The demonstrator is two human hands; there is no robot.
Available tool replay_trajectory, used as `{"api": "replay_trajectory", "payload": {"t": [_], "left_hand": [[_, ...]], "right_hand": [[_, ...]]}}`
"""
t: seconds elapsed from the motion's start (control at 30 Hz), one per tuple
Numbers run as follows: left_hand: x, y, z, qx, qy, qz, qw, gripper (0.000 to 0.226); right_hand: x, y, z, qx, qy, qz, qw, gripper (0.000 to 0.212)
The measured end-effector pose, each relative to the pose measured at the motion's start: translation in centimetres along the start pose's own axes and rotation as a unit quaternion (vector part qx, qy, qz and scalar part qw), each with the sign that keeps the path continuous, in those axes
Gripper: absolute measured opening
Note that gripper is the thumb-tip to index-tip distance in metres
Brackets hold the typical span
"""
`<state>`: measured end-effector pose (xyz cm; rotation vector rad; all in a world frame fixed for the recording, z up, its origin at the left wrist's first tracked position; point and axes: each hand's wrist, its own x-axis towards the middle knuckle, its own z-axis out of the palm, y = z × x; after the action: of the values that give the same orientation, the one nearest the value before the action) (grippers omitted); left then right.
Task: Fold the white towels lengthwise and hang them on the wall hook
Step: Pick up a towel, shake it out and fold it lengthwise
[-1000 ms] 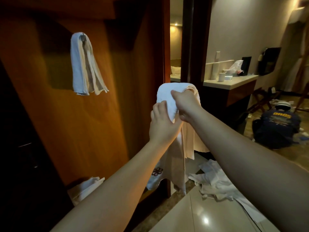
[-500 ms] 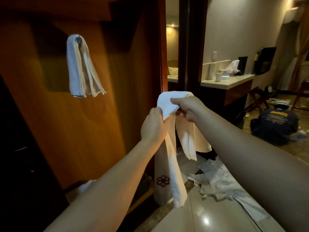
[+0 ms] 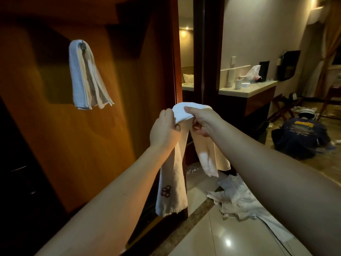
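White towel [image 3: 172, 174] hangs draped over both hands, mid-air near the door edge, w/ two tails dangling: long one w/ an emblem on the left, shorter on the right. Left hand [image 3: 164, 131] grips the fold from the side, fingers curled on the cloth; right hand [image 3: 201, 122] pinches the top. One towel already on the hook [image 3: 82, 46], up and to the left. To do it well: even up the tails, keep edges aligned lengthwise, then carry the bend onto the hook w/o letting layers slip.

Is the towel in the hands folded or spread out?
Folded. The towel is a narrow strip draped over the hands, left hand and right hand gripping its top; two ends hang down.
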<state>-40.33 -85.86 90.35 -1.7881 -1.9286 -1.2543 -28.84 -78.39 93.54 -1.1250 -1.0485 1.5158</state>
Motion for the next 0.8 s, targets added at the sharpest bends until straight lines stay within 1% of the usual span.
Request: {"api": "replay_trajectory", "payload": {"t": [0.07,0.13,0.2,0.27,0.33,0.4,0.53,0.57,0.63,0.67,0.73,0.8], "left_hand": [[0.1,0.1,-0.1,0.005,0.001,0.003,1.0,0.029],[0.3,0.2,-0.2,0.0,0.002,0.005,1.0,0.027],[0.5,0.5,-0.3,-0.006,0.005,0.005,1.0,0.024],[0.7,0.6,-0.3,-0.001,0.007,0.004,1.0,0.02],[0.8,0.6,-0.4,-0.002,0.007,0.005,1.0,0.019],[1.0,0.5,-0.5,-0.01,0.013,0.004,1.0,0.022],[1.5,0.3,-1.0,-0.02,0.029,-0.008,0.999,0.019],[1.7,0.3,-1.2,-0.022,0.035,-0.015,0.999,0.018],[2.1,0.2,-1.7,-0.027,0.046,-0.024,0.998,0.017],[2.3,0.2,-1.9,-0.032,0.052,-0.028,0.998,0.017],[2.6,0.2,-2.2,-0.044,0.064,-0.042,0.996,0.017],[2.7,0.2,-2.4,-0.049,0.074,-0.053,0.995,0.017]], "right_hand": [[-0.2,0.0,0.0,0.01,0.003,0.019,1.0,0.058],[-0.5,0.2,-0.1,0.063,-0.012,0.052,0.997,0.059],[-0.9,0.3,-0.3,0.131,-0.049,0.078,0.987,0.058],[-1.1,0.5,-0.4,0.163,-0.098,0.086,0.978,0.058],[-1.0,0.8,-0.4,0.153,-0.119,0.067,0.979,0.062],[-0.9,1.0,-0.3,0.126,-0.119,0.025,0.985,0.062],[-1.2,1.2,-0.2,0.06,-0.136,-0.027,0.989,0.051],[-1.3,1.2,-0.1,0.034,-0.125,-0.041,0.991,0.056],[-1.5,1.3,0.0,-0.024,-0.102,-0.069,0.992,0.072],[-1.6,1.4,0.1,-0.046,-0.097,-0.079,0.991,0.074],[-1.7,1.6,0.1,-0.064,-0.106,-0.088,0.988,0.067],[-1.6,1.8,0.0,-0.062,-0.118,-0.097,0.986,0.064]]}}
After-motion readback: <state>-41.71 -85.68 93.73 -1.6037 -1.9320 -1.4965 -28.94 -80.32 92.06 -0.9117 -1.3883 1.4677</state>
